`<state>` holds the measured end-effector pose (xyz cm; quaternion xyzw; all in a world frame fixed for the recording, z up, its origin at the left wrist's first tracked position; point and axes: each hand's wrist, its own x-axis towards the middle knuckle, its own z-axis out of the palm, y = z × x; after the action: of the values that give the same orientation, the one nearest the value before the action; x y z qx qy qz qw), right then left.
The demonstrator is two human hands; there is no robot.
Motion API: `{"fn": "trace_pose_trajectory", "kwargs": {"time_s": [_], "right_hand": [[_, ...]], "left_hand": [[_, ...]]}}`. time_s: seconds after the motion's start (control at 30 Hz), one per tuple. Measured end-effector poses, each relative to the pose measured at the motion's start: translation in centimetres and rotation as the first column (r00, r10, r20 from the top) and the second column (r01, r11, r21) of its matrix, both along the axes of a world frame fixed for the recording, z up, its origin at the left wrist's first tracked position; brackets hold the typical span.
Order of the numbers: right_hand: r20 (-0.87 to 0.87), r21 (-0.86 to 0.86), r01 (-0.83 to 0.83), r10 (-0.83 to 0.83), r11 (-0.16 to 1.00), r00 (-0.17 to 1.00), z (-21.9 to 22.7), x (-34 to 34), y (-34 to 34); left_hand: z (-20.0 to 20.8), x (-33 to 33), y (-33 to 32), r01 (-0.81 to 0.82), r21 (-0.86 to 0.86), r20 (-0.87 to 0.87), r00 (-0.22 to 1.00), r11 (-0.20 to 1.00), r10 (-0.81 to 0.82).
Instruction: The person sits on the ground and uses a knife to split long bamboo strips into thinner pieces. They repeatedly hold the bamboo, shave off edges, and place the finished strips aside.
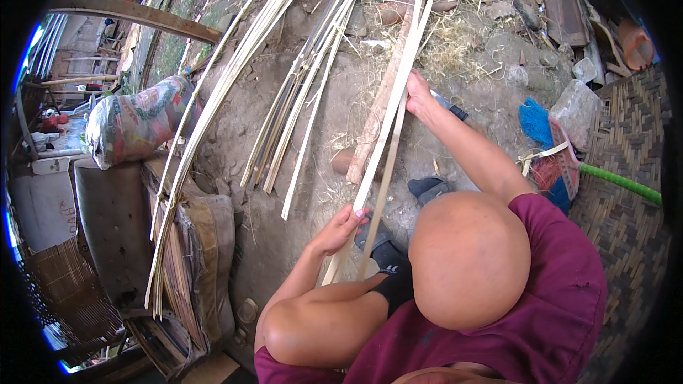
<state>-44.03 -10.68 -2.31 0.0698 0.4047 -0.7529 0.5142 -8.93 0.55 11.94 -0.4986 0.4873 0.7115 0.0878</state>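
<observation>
Strips [385,135] of pale split wood, long and narrow, slanting over dirt ground [276,240], pinched near the lower end between thumb and fingers of the left hand [339,233]. Farther up, right hand [418,94] curled against the outer edge of the same strips, fingers partly hidden, impossible to tell whether closed tight. Alongside, a rough log [377,115] on the ground, then a loose bundle [302,75] of similar strips to the left, a longer bundle [200,135] beyond, and a green-handled broom [568,163] off to the right.
</observation>
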Motion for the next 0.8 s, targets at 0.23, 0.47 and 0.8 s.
{"fn": "trace_pose_trajectory", "kwargs": {"time_s": [0.23, 0.47, 0.8], "right_hand": [[0.217, -0.023, -0.038, 0.042, 0.999, 0.975, 3.1, 0.4, -0.4], [-0.066, -0.108, -0.025, 0.018, 0.994, 0.998, 6.4, -1.5, -3.1], [0.118, 0.119, -0.078, 0.064, 0.99, 0.991, 0.3, -4.1, -3.9]], "left_hand": [[-0.1, 0.0, 0.1, 0.055, 0.04, 0.004, 0.998, 0.998, -0.055], [1.6, -0.1, -0.3, -0.007, 0.194, -0.059, 0.998, 0.981, 0.018], [1.3, -1.6, -2.1, 0.177, -0.123, 0.154, 0.975, 0.977, -0.157]]}}
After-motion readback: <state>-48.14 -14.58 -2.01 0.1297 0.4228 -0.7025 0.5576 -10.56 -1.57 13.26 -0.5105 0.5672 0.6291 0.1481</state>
